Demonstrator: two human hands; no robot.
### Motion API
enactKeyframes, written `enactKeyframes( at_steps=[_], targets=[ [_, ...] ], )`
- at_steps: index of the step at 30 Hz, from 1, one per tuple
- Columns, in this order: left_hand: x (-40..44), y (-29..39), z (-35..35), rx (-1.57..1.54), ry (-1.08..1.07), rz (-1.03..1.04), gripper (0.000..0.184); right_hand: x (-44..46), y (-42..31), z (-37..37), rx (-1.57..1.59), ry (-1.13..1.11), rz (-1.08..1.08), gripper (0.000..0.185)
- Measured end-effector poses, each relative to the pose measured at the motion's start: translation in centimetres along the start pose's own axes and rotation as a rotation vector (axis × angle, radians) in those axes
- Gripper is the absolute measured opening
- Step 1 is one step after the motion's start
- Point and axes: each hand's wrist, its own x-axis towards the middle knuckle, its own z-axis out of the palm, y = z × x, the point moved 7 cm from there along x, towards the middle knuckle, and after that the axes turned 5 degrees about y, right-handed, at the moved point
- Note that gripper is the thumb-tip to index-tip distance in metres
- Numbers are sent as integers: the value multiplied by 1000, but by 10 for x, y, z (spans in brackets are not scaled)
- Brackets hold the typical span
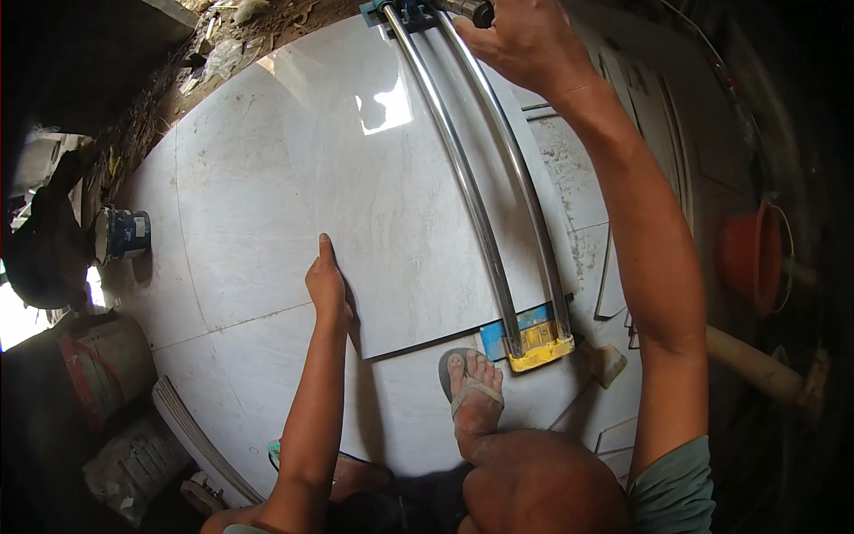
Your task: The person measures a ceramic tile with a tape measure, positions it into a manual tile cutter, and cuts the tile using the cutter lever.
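A large pale, glossy tile (382, 222) lies on the tile cutter, beneath its two chrome rails (463, 173). My left hand (327, 283) is at the tile's left edge, thumb stretched along it and the other fingers curled, partly hidden. At the far end of the rails, my right hand (529, 44) closes around the black handle (471, 11) of the cutter; the frame's top edge cuts off part of this grip. The cutter's yellow and blue near end (538, 345) sits on the floor beside my sandalled foot (476, 392).
Pale tiles (236, 205) cover the floor. To the left stand a dark paint bucket (123, 233) and a larger bucket (107, 365), with stacked tile strips (200, 440) near them. On the right are an orange bucket (752, 258), a pipe (756, 365) and leaning strips (654, 116).
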Motion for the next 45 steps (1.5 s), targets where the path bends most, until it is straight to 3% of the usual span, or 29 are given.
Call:
enactKeyframes(
  at_steps=[3,5,15,18,24,27,30,33,38,45],
  targets=[
    [5,-4,0,28,-22,-5,52,8,0,-2,-10,-95,69,32],
    [12,-13,-5,114,-49,-46,62,6,0,-4,6,-32,9,31],
    [7,-9,-2,57,-61,-54,64,-1,-6,-12,-16,-50,35,26],
    [8,-10,-3,62,-53,-59,64,-12,5,-12,-169,-107,-14,49],
    [6,-8,-2,54,-60,-49,63,-31,-11,-25,-104,-91,57,41],
    [9,-11,-4,83,-44,-54,63,-28,0,-12,-299,-194,67,52],
    [8,-6,-2,53,-28,-23,55,-15,-8,-16,-125,-58,29,27],
    [3,-2,0,3,12,-5,55,-9,-12,-16,-11,14,-35,29],
    [-1,1,0,33,-4,-17,55,1,-10,-14,-27,-101,109,28],
    [1,-1,1,33,-1,-20,56,2,-5,-11,-83,-48,68,29]
  ],
)
